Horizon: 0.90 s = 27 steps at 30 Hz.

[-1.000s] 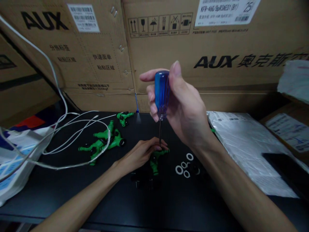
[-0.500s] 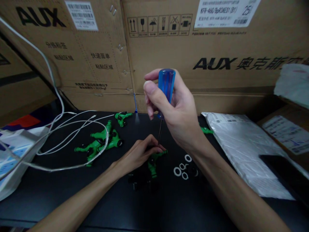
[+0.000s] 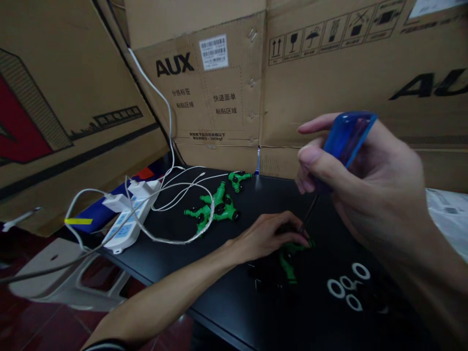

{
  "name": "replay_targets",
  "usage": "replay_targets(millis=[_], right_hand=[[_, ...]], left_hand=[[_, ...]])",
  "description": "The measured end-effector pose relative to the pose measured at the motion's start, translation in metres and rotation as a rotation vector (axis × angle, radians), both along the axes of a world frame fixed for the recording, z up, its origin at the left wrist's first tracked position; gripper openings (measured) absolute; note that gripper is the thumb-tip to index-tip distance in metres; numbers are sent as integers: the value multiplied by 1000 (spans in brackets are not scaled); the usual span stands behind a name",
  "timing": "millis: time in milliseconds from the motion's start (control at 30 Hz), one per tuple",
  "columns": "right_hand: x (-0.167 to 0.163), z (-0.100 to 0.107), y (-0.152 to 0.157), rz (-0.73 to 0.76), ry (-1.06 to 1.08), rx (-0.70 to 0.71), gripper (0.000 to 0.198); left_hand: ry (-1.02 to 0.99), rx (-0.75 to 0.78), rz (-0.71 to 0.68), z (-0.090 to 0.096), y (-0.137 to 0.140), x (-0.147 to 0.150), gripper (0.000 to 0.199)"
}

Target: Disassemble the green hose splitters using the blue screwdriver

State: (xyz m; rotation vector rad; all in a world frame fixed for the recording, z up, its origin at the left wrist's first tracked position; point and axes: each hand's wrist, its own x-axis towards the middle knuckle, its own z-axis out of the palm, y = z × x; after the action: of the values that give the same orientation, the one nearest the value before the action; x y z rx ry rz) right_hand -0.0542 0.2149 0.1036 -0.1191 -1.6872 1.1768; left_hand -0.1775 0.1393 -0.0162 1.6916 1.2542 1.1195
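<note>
My right hand (image 3: pixel 380 180) is wrapped round the blue handle of a screwdriver (image 3: pixel 347 141). Its thin shaft slants down to the fingertips of my left hand (image 3: pixel 272 234). Those fingers are closed on a green Y-shaped hose connector (image 3: pixel 288 261) lying low on the dark table, and they hide the spot where the screwdriver's tip ends. Small black parts (image 3: pixel 261 275) lie beside the connector, hard to make out in the shade. Several white ring washers (image 3: pixel 335 288) sit to the right, below my right hand.
More green connectors (image 3: pixel 215 209) lie at the back left, partly under a looped cable (image 3: pixel 171 241). A white power strip (image 3: pixel 126 226) stands at the table's left edge, above a plastic stool (image 3: pixel 62 268). Large cardboard boxes (image 3: pixel 226 122) wall the back; a white package (image 3: pixel 448 214) is at right.
The view has swung left, bringing the whole power strip and stool into sight. My right hand still grips the screwdriver and my left hand stays at the connector.
</note>
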Motion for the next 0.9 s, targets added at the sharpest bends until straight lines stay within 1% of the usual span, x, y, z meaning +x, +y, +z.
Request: replay_targets(millis=[67, 133, 167, 267, 367, 467, 600, 667, 767, 900], right_hand=[[1, 0, 0, -8, -17, 12, 21], [2, 0, 1, -6, -33, 16, 20], [2, 1, 1, -10, -38, 20, 21], [2, 2, 1, -16, -26, 24, 25], [1, 3, -1, 1, -8, 14, 28], [2, 3, -3, 17, -2, 8, 27], [2, 3, -3, 28, 19, -11, 19], [2, 3, -4, 27, 11, -29, 18], [1, 4, -4, 31, 10, -57, 22], [1, 5, -6, 43, 24, -71, 21]], left_hand=[[-28, 24, -51, 1, 0, 1, 17], [-35, 35, -84, 2, -1, 1, 22], [-32, 31, -80, 2, -1, 1, 23], [-17, -2, -10, 4, -1, 0, 15], [-38, 10, 35, 5, -1, 1, 17], [-77, 37, 5, 5, -2, 2, 16], [-55, 20, -37, 5, -2, 2, 25], [-53, 21, -17, 5, -2, 2, 20], [-65, 21, 49, 5, -1, 1, 10], [-35, 15, 106, 5, 2, 1, 19]])
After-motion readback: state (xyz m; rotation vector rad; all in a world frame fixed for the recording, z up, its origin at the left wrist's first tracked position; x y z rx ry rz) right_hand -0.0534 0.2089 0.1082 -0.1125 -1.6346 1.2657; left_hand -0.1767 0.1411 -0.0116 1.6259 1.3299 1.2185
